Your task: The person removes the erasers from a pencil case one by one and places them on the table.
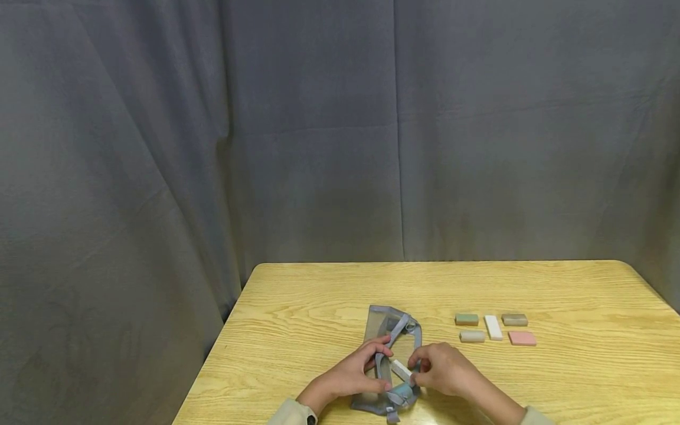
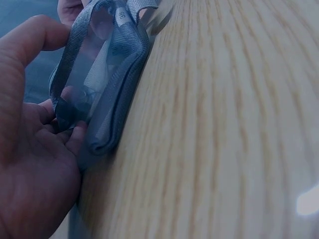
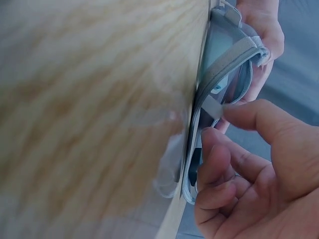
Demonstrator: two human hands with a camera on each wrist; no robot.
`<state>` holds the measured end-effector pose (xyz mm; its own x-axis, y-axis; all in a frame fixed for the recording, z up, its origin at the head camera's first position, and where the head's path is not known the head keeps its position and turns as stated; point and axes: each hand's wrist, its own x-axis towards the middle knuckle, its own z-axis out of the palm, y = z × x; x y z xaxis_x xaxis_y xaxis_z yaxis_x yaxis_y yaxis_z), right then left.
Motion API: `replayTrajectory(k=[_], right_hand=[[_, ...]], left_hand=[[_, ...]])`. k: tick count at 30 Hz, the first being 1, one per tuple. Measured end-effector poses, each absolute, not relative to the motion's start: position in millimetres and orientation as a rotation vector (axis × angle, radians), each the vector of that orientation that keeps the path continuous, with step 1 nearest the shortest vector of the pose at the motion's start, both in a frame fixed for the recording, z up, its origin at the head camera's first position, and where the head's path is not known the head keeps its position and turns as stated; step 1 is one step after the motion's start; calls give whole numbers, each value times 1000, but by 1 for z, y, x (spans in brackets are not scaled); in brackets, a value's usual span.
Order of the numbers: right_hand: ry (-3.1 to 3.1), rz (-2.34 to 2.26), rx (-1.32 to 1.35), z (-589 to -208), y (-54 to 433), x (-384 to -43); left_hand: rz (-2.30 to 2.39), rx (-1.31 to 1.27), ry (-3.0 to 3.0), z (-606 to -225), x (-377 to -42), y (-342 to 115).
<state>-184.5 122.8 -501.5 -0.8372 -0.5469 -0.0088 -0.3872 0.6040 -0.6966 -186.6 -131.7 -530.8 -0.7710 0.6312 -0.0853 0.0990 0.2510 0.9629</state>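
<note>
A grey mesh zip pouch (image 1: 375, 323) lies on the table, its zippered mouth spread. My left hand (image 1: 357, 370) grips the near rim of the pouch, fingers and thumb set wide along it; the left wrist view shows its curled fingers at the zipper band (image 2: 75, 50). My right hand (image 1: 445, 369) is at the opposite rim, fingers curled, holding the end of a small white eraser-like block (image 1: 401, 370) that slants across the mouth. In the right wrist view the thumb tip meets this white block (image 3: 212, 107). A teal piece (image 1: 402, 391) shows at the pouch's near end.
To the right on the wooden table (image 1: 319, 289) lie several small blocks: green (image 1: 466, 319), white (image 1: 493, 327), brown-grey (image 1: 515, 320), beige (image 1: 472, 336) and pink (image 1: 522, 338). Behind the table hangs a grey curtain (image 1: 319, 147).
</note>
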Motion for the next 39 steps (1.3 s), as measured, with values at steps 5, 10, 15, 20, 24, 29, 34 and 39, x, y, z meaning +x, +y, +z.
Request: replayTrajectory(k=[5, 10, 15, 20, 24, 29, 34, 39], right_hand=[[2645, -1037, -761, -501, 122, -185], [2624, -1024, -781, -502, 123, -186], [2606, -996, -783, -505, 123, -186], [2633, -964, -788, -506, 121, -186], [2664, -940, -788, -505, 120, -186], [2733, -882, -767, -505, 120, -187], [2766, -857, -751, -505, 121, -189], [2773, -881, -737, -503, 122, -191]], left_hand=[[1541, 661, 2078, -531, -187, -131], [1539, 663, 2076, -531, -188, -132], [1529, 655, 2080, -530, -187, -132], [1535, 646, 2080, -529, -187, -133], [1537, 649, 2075, -530, -186, -132], [1534, 653, 2086, -531, -185, -132], [1538, 661, 2086, -532, -186, -132], [1536, 659, 2089, -532, -186, -131]])
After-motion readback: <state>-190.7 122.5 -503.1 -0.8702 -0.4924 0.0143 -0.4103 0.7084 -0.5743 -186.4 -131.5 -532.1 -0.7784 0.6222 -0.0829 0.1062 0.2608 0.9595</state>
